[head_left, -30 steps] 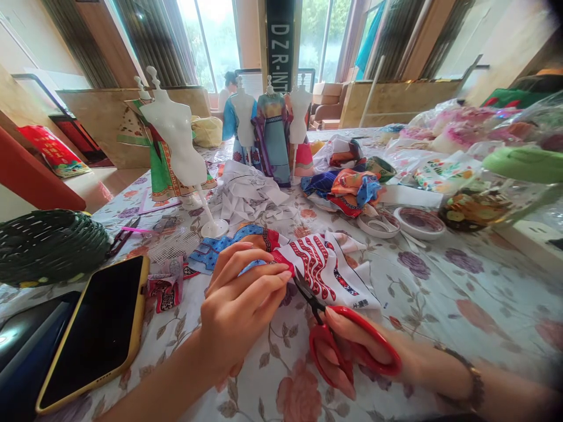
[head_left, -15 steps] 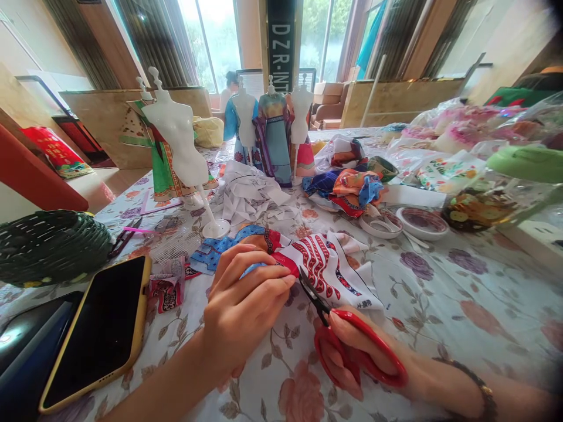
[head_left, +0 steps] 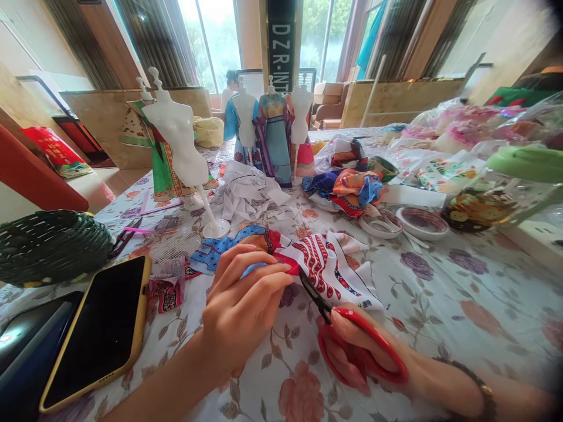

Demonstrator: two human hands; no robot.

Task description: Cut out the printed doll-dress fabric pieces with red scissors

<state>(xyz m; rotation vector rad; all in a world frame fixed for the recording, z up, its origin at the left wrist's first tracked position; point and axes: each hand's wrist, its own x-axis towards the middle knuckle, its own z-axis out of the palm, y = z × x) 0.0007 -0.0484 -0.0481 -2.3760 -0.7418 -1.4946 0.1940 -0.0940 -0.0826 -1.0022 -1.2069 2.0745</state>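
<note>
Patterned fabric [head_left: 319, 264], white with red bands and joined to blue and orange parts, lies across the floral tablecloth. My left hand [head_left: 246, 293] pinches its red edge between closed fingers. My right hand [head_left: 356, 346] is wrapped round the red handles of a pair of scissors [head_left: 323, 302]. The dark blades point up and left, and their tips meet the red edge beside my left fingertips. Just behind the cloth stands a bare white miniature dress form [head_left: 178, 135] on its round base.
A phone in a yellow case [head_left: 99, 334] and a dark green woven basket [head_left: 53, 246] are at the left. White fabric scraps [head_left: 250, 190], tape rolls [head_left: 422, 223] and a green-lidded jar [head_left: 479, 199] lie farther back. Dressed miniature forms [head_left: 277, 135] stand behind, and a person sits by the window.
My right hand and the scissors have shifted very slightly to the right, and the handles look a little closer together. My left hand keeps its pinch on the red edge, almost unmoved.
</note>
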